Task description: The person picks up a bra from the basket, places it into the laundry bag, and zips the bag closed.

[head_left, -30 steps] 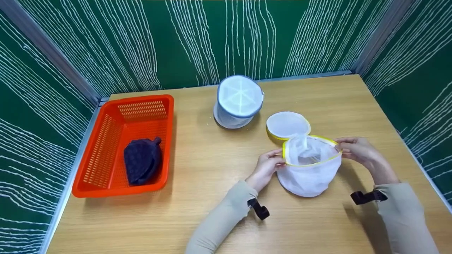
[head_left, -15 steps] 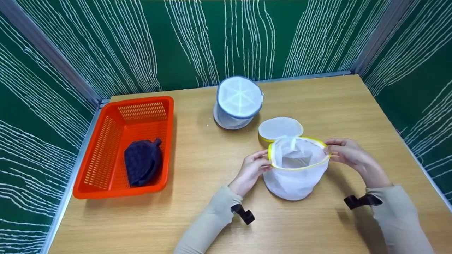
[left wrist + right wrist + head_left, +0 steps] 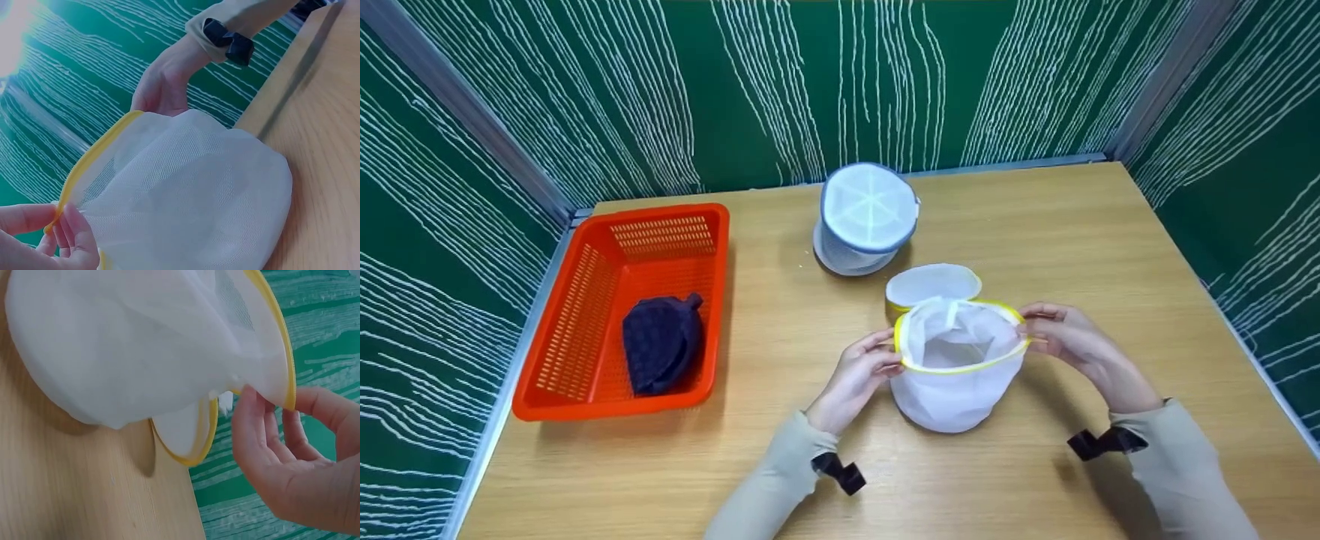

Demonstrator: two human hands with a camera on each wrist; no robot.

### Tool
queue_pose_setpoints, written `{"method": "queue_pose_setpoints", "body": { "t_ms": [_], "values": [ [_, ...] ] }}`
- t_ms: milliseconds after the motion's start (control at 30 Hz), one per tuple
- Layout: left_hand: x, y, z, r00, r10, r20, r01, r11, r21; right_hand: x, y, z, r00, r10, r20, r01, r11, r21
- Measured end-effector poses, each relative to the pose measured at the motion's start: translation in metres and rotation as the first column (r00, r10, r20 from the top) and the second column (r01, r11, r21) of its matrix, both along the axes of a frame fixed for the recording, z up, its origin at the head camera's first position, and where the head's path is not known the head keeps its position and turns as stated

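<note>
Left hand [image 3: 859,375] and right hand [image 3: 1061,337] pinch opposite sides of yellow-rimmed white mesh bag [image 3: 956,386], stretching mouth open; lid flap [image 3: 931,285] hangs far side.

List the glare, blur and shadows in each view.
Head view: even light, sharp; soft shadows on the table beside the bag and under both wrist straps. Left wrist view: blown-out glare in the upper left corner; the left hand at the lower edge is soft, the mesh crisp. Right wrist view: the bag is overexposed, its weave mostly washed out; the right hand is slightly soft; dark shadow beneath the bag.
</note>
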State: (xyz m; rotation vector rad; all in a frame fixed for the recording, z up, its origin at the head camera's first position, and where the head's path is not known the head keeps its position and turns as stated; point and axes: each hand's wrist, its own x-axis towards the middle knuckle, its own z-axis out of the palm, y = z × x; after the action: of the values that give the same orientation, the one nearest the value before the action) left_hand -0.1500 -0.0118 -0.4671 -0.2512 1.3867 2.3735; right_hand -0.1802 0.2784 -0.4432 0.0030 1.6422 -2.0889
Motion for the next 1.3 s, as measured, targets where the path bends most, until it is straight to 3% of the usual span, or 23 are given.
{"method": "queue_pose_setpoints", "body": {
  "t_ms": [133, 533, 867, 1300],
  "values": [
    [0.005, -0.015, 0.001, 1.000, 0.005, -0.008, -0.005, 1.000, -0.004, 0.005, -0.014, 0.002, 0.999, -0.043, 0.013, 0.043, 0.999, 0.025],
    [0.012, -0.054, 0.003, 0.998, 0.060, -0.017, -0.060, 0.998, 0.009, 0.011, -0.051, -0.002, 0.998, -0.068, 0.007, 0.068, 0.995, -0.073],
    [0.020, -0.084, 0.007, 0.996, 0.086, -0.017, -0.085, 0.996, 0.034, 0.010, -0.074, -0.007, 0.998, -0.058, 0.040, 0.063, 0.988, -0.143],
    [0.030, -0.113, 0.005, 0.992, 0.126, 0.004, -0.126, 0.992, -0.025, 0.013, -0.104, -0.018, 0.995, -0.033, 0.092, 0.048, 0.985, -0.164]
  ]
}}
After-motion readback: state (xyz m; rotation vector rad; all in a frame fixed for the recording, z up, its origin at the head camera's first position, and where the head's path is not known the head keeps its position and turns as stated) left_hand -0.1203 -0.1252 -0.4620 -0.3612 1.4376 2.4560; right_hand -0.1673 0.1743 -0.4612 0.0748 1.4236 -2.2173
